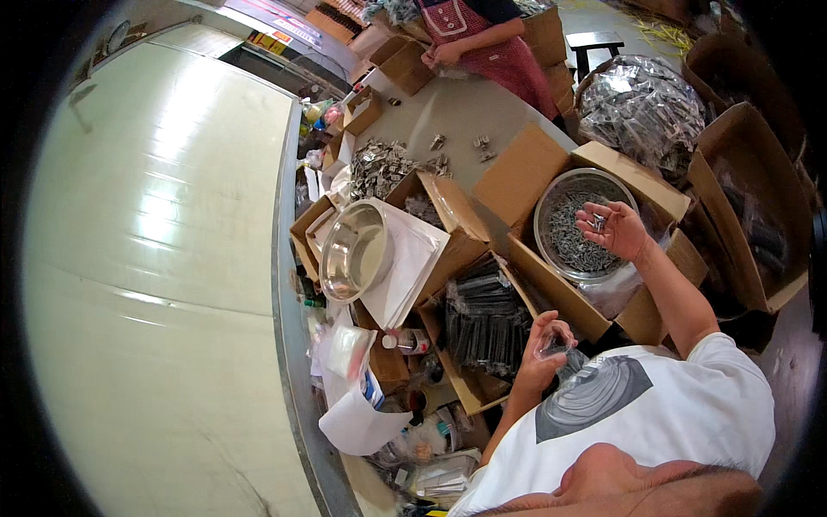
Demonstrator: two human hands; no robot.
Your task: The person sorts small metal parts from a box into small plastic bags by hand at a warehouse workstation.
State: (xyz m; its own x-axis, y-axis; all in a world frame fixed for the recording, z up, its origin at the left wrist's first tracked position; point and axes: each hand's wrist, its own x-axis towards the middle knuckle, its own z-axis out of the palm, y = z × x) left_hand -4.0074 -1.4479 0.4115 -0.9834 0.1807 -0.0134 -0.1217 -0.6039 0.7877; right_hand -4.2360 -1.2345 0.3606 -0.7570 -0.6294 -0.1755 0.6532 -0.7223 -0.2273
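Observation:
My right hand (613, 231) is palm up over a round metal bowl (633, 191), its fingers slightly curled. Several small silvery metal pieces (596, 222) that look like screws lie in that palm. Grey screws (570, 237) of a similar look fill the bowl, which sits in an opened cardboard box (560, 297). Closer to my body, my left hand (536, 353) holds a small clear plastic bag (554, 343) between thumb and fingers, its mouth spread. Whether anything is inside the bag I cannot tell.
Left of my left hand, a carton holds dark wrapped strips (485, 323). An empty-looking metal basin (355, 250) rests on white sheets (418, 258). Metal parts (383, 168) are heaped on the grey table (448, 112). Across it stands another person (491, 47). Bagged parts (642, 108) fill a container at right.

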